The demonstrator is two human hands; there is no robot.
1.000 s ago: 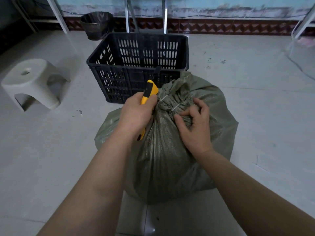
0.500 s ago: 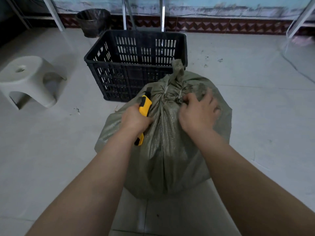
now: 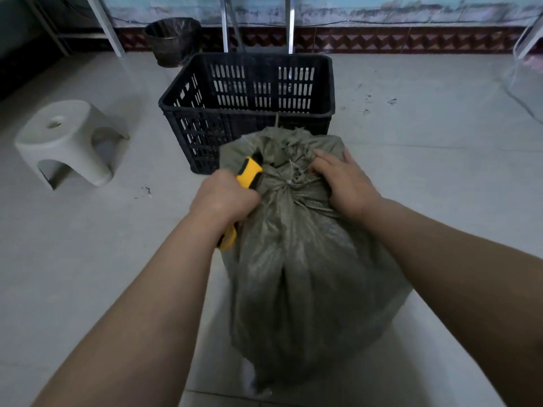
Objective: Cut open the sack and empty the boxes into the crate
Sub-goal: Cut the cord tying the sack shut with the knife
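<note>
A full green woven sack (image 3: 305, 271) stands on the floor in front of me, its neck tied with string (image 3: 293, 177). My left hand (image 3: 223, 198) grips a yellow utility knife (image 3: 249, 173) whose front end touches the sack just left of the tie. The blade itself is hidden. My right hand (image 3: 343, 180) presses on the bunched sack top to the right of the tie. Behind the sack stands an empty black slotted crate (image 3: 249, 110). No boxes are visible.
A white plastic stool (image 3: 67, 139) stands at the left. A black waste bin (image 3: 173, 39) sits by the back wall, beside metal legs (image 3: 226, 24). Pale tiled floor (image 3: 440, 171) surrounds the sack.
The sack's top has been pushed down and away toward the crate. My left hand with the knife has moved up closer to the tie. My right hand has spread flatter over the bunched top.
</note>
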